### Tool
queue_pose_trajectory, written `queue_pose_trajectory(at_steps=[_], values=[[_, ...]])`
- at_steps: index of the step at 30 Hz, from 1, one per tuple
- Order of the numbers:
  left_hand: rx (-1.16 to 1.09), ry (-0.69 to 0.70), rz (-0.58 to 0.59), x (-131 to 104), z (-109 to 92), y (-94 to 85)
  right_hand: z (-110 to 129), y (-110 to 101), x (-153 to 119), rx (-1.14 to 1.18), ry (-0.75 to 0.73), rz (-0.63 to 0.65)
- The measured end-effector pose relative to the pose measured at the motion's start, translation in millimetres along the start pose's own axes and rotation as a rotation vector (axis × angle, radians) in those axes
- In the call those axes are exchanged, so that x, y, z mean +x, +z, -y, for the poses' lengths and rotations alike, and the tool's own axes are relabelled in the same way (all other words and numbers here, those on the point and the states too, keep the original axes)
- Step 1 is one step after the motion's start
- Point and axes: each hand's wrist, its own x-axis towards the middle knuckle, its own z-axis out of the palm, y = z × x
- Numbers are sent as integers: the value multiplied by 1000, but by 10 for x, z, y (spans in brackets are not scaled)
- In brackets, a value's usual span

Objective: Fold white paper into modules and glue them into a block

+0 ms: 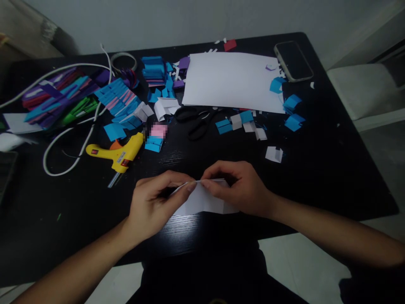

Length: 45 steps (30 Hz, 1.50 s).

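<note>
Pinching creased white paper (202,203) with both hands

Grips the upper edge near its middle with the fingers (182,195) of the left hand (147,207), narrow on the paper. Grips the same edge with the fingers of the right hand (245,190), equally narrow, with tips just beside those of the left. Shows vertical creases below the grip. Holds the paper between both hands, near the front edge of the dark surface (332,169). Cannot tell of any contact between lower edge and surface.

Has a yellow glue gun (126,152) ahead of the left hand, on its side, with a clear glue stick (114,180) poking out toward the near side. Beside it, has a pink and blue folded piece (154,144), partly pixelated. Farther left, shows a looping white cable (79,64) and bundles of coloured paper strips (57,95). Behind these, has a roll of tape (123,54).

Ahead of both hands, has black-handled scissors (200,128) just below a stack of white sheets (234,80). To the right, shows blue folded pieces (295,122), a small white folded piece (274,154) nearer the right hand, and a phone (294,61) near the far corner.
</note>
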Motion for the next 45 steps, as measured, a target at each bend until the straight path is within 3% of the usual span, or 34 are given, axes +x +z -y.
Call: queue_pose_trajectory(at_steps=[16,24,33,45], values=[[-77,-243,-85,73,-9,-75,1,-120,74,37,50,-78],[-82,-265,-129,86,-22,-68,-9,-100,84,112,99,-58],[-88,-260,-16,110,-23,-74,2,-39,42,35,49,-102],[-14,-221,-34,145,4,-127,18,-44,28,-8,8,-116]])
